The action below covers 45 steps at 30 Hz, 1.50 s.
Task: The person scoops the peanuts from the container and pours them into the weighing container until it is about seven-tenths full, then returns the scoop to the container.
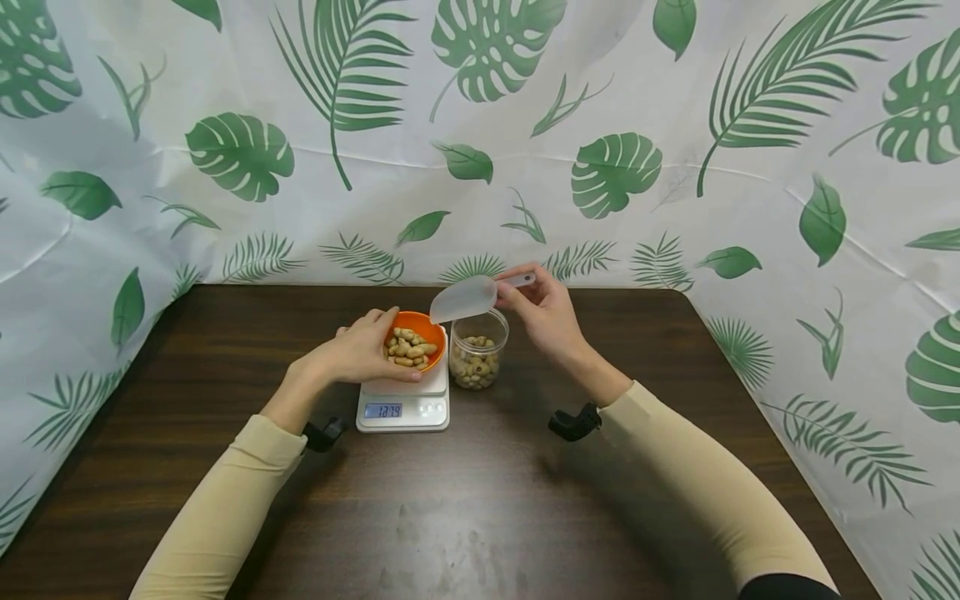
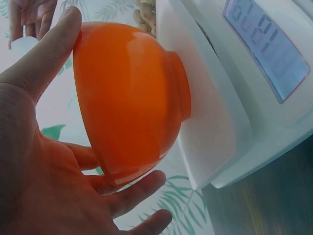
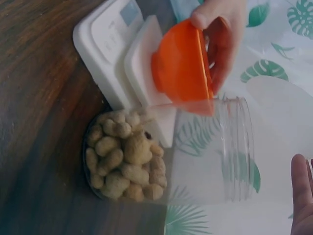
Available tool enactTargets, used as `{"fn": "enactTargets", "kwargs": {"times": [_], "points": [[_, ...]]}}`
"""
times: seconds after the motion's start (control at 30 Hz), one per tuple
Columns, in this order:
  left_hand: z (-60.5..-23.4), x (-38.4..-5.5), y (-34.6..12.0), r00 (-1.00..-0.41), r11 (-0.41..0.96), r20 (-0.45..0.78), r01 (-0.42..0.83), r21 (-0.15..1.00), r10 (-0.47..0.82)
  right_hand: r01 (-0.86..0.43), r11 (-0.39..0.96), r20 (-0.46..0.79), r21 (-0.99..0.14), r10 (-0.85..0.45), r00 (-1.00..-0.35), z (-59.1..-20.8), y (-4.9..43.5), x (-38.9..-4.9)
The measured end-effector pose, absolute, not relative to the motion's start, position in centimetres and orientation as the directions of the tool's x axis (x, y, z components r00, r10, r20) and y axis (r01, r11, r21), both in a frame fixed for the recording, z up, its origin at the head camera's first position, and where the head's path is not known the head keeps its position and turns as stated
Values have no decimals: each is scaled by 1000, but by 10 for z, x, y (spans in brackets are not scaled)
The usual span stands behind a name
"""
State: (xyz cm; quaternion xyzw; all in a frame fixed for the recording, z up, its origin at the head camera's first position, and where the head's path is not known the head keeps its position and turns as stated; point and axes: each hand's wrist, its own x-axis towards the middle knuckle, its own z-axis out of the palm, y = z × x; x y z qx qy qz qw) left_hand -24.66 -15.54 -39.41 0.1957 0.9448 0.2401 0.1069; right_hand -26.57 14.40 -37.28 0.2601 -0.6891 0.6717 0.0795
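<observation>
Left hand (image 2: 46, 171): spread wide, gripping orange bowl (image 1: 423, 322) of peanuts (image 1: 408, 348), centre-left
Right hand (image 1: 546, 315): tightly pinching scoop (image 1: 465, 298), mid-frame
Digital scale (image 1: 425, 411): sitting under bowl

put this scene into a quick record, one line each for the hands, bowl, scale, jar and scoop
left hand: holds the orange bowl
right hand: holds the scoop
bowl: on the scale, with unshelled peanuts inside
scale: white, display on, digits hard to read surely
jar: clear, upright, lidless, right of the scale, partly filled with peanuts
scoop: whitish, translucent, above the jar, tip towards the bowl
</observation>
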Motion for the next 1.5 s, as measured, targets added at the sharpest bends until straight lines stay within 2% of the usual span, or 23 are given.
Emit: {"fn": "enactTargets", "kwargs": {"times": [0.37, 0.7, 0.87, 1.27, 1.5], "points": [[-392, -248, -155, -897, 809, -113, 324, 491, 428, -457, 8, 430, -890, -323, -843, -363, 164, -267], [-391, -247, -154, -902, 822, -121, 314, 475, 415, -451, 188, 355, -872, -392, -849, -350, 177, -270], [-390, -246, -147, -910, 797, -61, 325, 510, 410, -464, 256, 335, -848, -419, -844, -345, 181, -272], [-392, -250, -121, -895, 746, 107, 422, 515, 433, -536, 464, 279, -705, -514, -811, -336, 173, -272], [-394, -252, -105, -876, 738, 120, 461, 492, 467, -674, 478, 314, -563, -632, -709, -338, 165, -275]]}}
